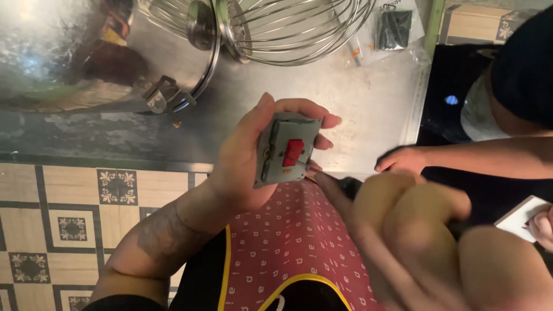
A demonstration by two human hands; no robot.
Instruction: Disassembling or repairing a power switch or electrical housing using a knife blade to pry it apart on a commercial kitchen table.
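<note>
Head view: right hand (403, 230) blurs, hiding its dark tool beside the switch (286, 151).

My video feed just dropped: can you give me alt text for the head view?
The left hand holds up a grey switch plate with a red rocker, above a steel counter. The right hand, blurred and close to the camera, grips a dark tool. Another person's hand rests at the counter edge.
</note>
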